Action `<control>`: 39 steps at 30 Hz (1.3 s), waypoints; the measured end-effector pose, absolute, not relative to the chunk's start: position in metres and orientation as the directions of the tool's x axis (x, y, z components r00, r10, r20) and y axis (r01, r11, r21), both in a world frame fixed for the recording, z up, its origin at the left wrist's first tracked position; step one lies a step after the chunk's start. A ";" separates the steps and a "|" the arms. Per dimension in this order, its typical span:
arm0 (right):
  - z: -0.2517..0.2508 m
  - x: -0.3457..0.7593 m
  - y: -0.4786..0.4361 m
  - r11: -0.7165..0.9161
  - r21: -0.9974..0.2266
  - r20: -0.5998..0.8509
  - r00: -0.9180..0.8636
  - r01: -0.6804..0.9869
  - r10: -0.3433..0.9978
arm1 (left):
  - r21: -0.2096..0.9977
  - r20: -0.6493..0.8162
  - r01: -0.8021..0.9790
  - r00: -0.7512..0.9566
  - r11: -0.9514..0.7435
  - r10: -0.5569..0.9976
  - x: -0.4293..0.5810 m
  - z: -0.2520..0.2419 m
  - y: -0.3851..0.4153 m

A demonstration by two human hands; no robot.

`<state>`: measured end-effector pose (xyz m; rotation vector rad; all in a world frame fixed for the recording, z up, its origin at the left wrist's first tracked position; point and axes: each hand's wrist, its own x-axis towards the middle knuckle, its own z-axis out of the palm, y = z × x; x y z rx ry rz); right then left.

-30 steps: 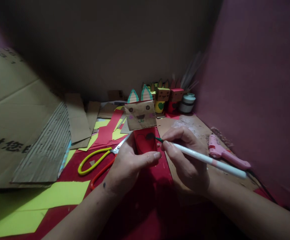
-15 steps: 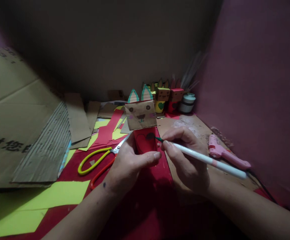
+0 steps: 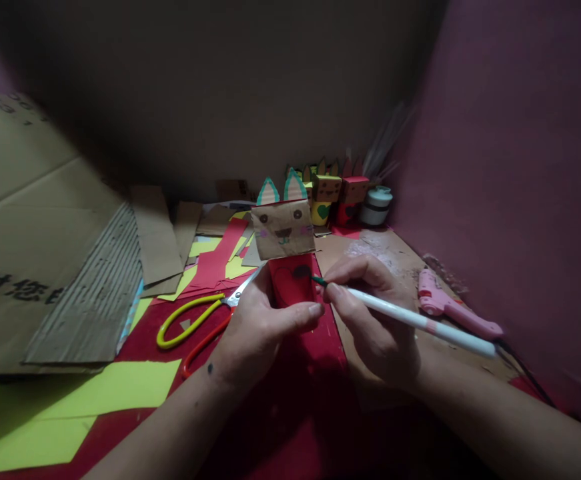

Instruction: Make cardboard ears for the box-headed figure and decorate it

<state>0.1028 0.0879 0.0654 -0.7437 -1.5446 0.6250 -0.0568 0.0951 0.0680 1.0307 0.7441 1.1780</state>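
Note:
My left hand (image 3: 260,320) is closed around the red body of a cardboard animal figure (image 3: 284,230), its thumb across the lower front. The figure has a brown box head with a drawn face and two ears edged in teal. A heart outline shows on the red body, its upper right part filled in dark. Between the fingers of my right hand (image 3: 375,313) is a white marker pen (image 3: 420,321), its dark green tip at the right side of the heart. Scissors (image 3: 190,320) with yellow and red handles lie just left of my left hand.
Yellow paper sheets (image 3: 100,393), red paper strips (image 3: 220,253) and cardboard pieces (image 3: 155,233) cover the left. A large cardboard box (image 3: 15,240) stands there. Behind are similar figures (image 3: 326,190) and a pale green jar (image 3: 376,205). A pink glue gun (image 3: 450,303) lies right, by the wall.
Almost nothing differs. The figure sits very slightly further right in view, and the marker tip stays at the heart's dark part.

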 end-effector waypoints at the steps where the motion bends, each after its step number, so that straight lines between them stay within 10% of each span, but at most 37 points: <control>1: 0.066 0.103 0.088 0.646 -0.756 0.646 -0.038 0.104 0.763 | 0.927 0.043 -0.370 0.247 0.053 0.968 -0.057 0.068 0.095; 39: 0.068 0.101 0.086 0.636 -0.766 0.636 -0.029 0.095 0.771 | 0.920 0.010 -0.383 0.238 0.084 0.971 -0.056 0.072 0.093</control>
